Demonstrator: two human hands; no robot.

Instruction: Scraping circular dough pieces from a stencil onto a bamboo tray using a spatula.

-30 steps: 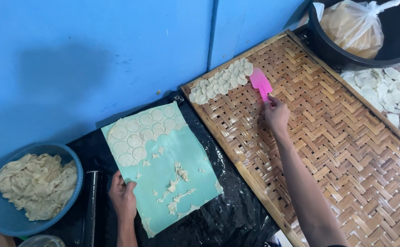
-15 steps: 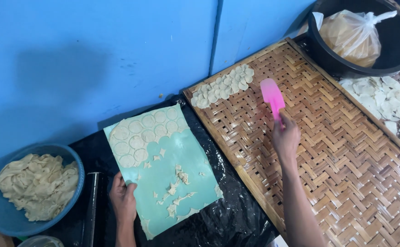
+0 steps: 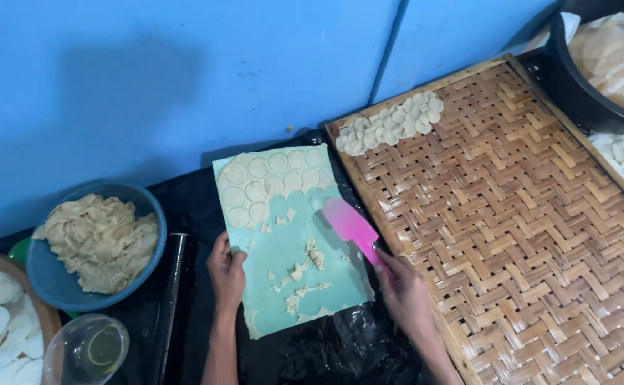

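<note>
Backdrop: blue wall, black plastic sheet point(image 3: 183, 207).
Left hand point(image 3: 226, 273): fingers pressed on green mat's point(image 3: 326, 285) left edge.
Right hand point(image 3: 406, 294): clamped round pink spatula point(image 3: 351, 224).
Risk: blade may tear dough discs point(image 3: 262, 182) near far edge.

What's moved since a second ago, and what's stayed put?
The right hand carried the pink spatula off the woven bamboo tray, away from the row of dough rounds, back over the green mat. It still grips the handle. The left hand stays on the mat's left edge; the blue bowl of scraps is unmoved.
</note>
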